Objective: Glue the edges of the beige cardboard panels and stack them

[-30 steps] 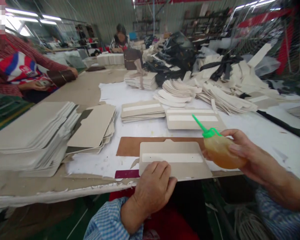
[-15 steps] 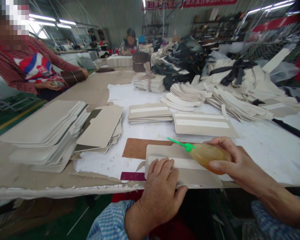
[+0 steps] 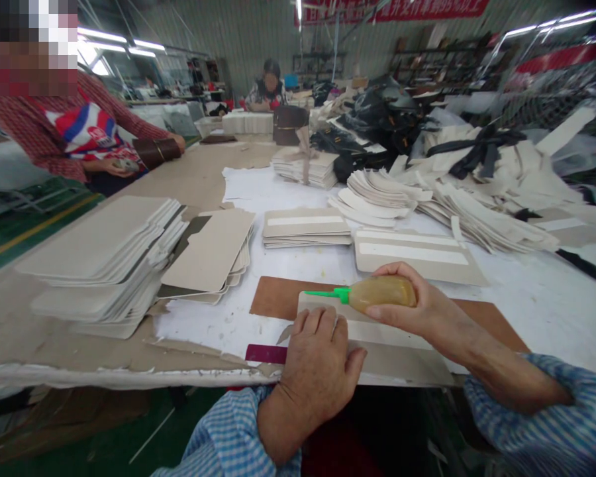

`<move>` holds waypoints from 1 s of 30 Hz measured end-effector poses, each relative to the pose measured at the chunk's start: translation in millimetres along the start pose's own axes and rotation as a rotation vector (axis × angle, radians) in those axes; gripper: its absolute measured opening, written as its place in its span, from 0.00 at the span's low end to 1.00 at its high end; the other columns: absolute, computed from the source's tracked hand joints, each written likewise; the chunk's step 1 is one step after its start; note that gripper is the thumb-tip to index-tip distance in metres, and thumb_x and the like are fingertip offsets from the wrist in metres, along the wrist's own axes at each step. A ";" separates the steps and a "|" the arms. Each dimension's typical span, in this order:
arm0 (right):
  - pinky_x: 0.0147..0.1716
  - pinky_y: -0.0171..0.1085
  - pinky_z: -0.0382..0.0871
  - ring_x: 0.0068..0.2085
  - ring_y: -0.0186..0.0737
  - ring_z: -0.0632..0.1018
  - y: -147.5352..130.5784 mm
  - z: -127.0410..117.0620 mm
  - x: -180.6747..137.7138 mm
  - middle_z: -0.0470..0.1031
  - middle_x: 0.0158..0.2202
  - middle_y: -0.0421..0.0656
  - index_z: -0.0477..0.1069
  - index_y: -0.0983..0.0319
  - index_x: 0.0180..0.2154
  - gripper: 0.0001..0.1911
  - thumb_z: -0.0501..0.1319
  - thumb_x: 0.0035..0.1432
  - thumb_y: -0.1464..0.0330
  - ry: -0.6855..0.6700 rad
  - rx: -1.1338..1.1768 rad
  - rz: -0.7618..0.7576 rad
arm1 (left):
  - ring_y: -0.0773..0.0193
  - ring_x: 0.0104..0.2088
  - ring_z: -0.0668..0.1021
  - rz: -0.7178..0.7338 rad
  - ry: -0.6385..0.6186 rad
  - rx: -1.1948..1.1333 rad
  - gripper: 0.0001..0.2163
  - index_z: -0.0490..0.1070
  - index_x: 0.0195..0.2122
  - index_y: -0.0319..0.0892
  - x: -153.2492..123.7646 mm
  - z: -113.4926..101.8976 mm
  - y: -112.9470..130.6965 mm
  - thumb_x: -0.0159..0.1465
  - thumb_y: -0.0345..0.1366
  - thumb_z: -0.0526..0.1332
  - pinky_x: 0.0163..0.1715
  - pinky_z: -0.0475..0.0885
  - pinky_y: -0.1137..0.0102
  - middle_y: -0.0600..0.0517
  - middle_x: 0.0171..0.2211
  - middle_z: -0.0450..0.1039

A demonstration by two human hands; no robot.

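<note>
My right hand [image 3: 417, 301] grips a squeeze bottle [image 3: 382, 292] of amber liquid, probably glue, tilted on its side. Its green nozzle [image 3: 322, 293] points left, close to the upper left edge of a beige panel [image 3: 402, 364]. A pale strip [image 3: 385, 331] runs along that panel. My left hand [image 3: 322, 361] lies flat on the panel's left part with fingers stretched out, covering that part. Under the panel, a brown piece [image 3: 273, 298] sticks out at the left and right. A purple strip [image 3: 265, 354] sits left of my left hand.
Stacks of beige panels [image 3: 99, 235] stand at the left, with more panels [image 3: 305, 222] behind my hands. Curved cream pieces [image 3: 377, 195] and dark material [image 3: 377, 116] pile up at the back right. A co-worker [image 3: 94, 132] stands at the far left holding a brown item.
My right hand has moved left with the bottle, bringing the nozzle to the panel's upper left edge. My left hand stays on the panel. The whole view has shifted slightly.
</note>
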State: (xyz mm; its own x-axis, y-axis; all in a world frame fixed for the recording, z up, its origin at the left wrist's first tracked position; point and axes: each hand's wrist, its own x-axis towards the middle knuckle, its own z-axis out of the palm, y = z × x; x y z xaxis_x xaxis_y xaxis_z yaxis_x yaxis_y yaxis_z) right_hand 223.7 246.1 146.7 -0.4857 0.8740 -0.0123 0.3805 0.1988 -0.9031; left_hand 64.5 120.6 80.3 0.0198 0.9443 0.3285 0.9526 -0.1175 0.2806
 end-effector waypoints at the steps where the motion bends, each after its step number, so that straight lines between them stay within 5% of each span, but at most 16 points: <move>1: 0.33 0.41 0.72 0.35 0.45 0.76 -4.5 1.7 1.0 0.76 0.36 0.41 0.68 0.56 0.46 0.31 0.74 0.44 0.52 0.007 -0.086 -0.027 | 0.42 0.57 0.74 -0.001 -0.003 0.000 0.19 0.74 0.54 0.36 0.0 -0.2 0.1 0.70 0.46 0.63 0.62 0.70 0.45 0.40 0.56 0.75; 7: 0.34 0.42 0.68 0.33 0.46 0.76 -25.1 8.8 10.3 0.76 0.34 0.41 0.70 0.57 0.44 0.23 0.67 0.50 0.53 0.017 -0.403 -0.179 | 0.42 0.55 0.74 -0.012 -0.040 -0.017 0.19 0.75 0.52 0.36 2.4 -2.4 1.3 0.69 0.46 0.64 0.61 0.70 0.46 0.40 0.53 0.75; 30: 0.33 0.38 0.61 0.34 0.44 0.74 -55.8 16.2 36.8 0.76 0.34 0.41 0.69 0.58 0.40 0.12 0.66 0.56 0.62 -0.133 -0.755 -0.321 | 0.43 0.55 0.74 0.005 -0.017 0.021 0.18 0.76 0.52 0.36 2.2 -3.3 1.4 0.69 0.45 0.63 0.61 0.71 0.46 0.40 0.54 0.76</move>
State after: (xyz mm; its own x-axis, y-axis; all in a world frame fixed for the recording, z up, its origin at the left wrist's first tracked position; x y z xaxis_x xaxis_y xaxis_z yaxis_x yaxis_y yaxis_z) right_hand 171.8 260.0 189.6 -0.7315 0.6738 0.1039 0.6104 0.7152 -0.3405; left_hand 64.9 121.4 84.4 0.0298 0.9488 0.3144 0.9585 -0.1163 0.2602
